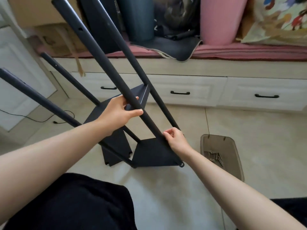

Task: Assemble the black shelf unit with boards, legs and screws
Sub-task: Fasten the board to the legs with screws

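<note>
Black metal shelf unit (149, 151) sits on the pale floor (166, 188), tipped over, w/ its long legs poking up & to the left. L hand (118, 112) grips one leg (103, 57) partway up, thumb & fingers curled round it. R hand (175, 138) pinches the same leg lower down, fingers bent on it, just above the bottom board (154, 155). Another board (119, 103) sits higher up btwn the legs. Brown see-through tray (216, 140) lies on the floor near the R hand, w/ screws (214, 156) inside. White drawers (182, 92) w/ black handles are behind. Pink roll (221, 20) & a dark blue roll (136, 17) stand on the pink cushion (249, 50) up top.
</note>
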### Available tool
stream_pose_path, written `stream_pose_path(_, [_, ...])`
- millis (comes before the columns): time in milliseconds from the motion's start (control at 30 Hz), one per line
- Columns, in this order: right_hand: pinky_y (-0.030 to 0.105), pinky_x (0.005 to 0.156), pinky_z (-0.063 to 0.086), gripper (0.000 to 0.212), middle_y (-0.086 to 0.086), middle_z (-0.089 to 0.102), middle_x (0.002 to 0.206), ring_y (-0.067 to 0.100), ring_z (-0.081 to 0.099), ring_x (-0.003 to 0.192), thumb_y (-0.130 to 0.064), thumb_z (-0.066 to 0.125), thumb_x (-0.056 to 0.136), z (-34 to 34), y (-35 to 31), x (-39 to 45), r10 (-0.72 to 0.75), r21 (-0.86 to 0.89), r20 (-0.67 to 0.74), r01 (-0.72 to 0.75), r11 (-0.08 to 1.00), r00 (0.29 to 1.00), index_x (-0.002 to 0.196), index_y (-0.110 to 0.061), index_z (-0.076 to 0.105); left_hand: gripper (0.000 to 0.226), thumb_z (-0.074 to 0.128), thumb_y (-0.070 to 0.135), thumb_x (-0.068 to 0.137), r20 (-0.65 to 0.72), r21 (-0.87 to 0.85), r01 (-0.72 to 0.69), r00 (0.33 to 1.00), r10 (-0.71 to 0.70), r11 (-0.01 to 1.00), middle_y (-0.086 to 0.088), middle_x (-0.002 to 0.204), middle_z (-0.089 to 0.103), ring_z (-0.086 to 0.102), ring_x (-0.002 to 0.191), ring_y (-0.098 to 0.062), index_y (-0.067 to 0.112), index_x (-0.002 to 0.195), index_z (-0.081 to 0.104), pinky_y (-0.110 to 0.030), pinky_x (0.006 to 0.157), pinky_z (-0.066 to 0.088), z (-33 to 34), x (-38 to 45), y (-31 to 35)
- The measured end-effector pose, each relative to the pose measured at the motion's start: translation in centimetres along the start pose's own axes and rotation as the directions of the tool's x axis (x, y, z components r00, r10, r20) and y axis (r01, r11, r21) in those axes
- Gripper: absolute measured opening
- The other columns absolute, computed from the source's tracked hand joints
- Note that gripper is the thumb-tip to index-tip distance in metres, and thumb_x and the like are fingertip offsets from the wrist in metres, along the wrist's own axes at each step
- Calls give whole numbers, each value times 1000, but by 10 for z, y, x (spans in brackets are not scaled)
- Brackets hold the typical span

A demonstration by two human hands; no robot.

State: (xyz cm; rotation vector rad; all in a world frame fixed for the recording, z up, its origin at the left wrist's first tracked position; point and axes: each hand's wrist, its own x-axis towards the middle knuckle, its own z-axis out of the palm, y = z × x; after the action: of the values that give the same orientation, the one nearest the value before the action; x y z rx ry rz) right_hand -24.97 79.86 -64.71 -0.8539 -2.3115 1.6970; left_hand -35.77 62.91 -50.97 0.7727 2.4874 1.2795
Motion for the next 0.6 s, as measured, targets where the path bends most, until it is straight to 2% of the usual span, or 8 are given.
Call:
stream_pose_path(133, [19,74,42,17,-4,64,98,9,59,93,-29,54,101,14,-16,15,-40,-125,73,49,991,997,103,-14,62,56,79,29,85,-36,-85,39,998,-42,996,10,137,62,51,137,-16,23,138,59,-43,114,41,-33,2,-22])
stream_pose_path(200, [18,70,40,16,-7,62,94,7,58,89,-29,54,100,23,-25,22,-60,-167,95,75,983,994,102,-15,61,54,78,27,85,-58,-141,63,996,-72,988,10,132,65,54,134,-17,25,136,60,-47,113,43,-46,3,-33])
stream_pose_path(333, [11,64,38,11,-11,60,90,-1,55,84,-30,55,100,38,-37,34,-69,-213,110,91,973,991,95,-21,59,48,79,25,86,-93,-251,89,989,-115,964,9,131,66,56,131,-15,29,131,63,-48,114,42,-63,6,-56])
stream_pose_path(500, [21,69,40,12,-6,61,91,5,56,84,-29,57,99,49,-38,46,-48,-262,116,77,962,992,94,-19,59,42,79,25,86,-134,-335,85,982,-137,938,10,128,68,59,129,-14,35,125,64,-47,115,41,-75,7,-78])
stream_pose_path(600, [16,62,37,15,-7,61,89,0,54,80,-31,55,100,54,-39,51,-35,-274,122,68,959,992,97,-18,60,43,77,26,87,-142,-373,97,977,-161,923,9,131,67,57,131,-15,34,127,64,-50,116,40,-81,7,-88])
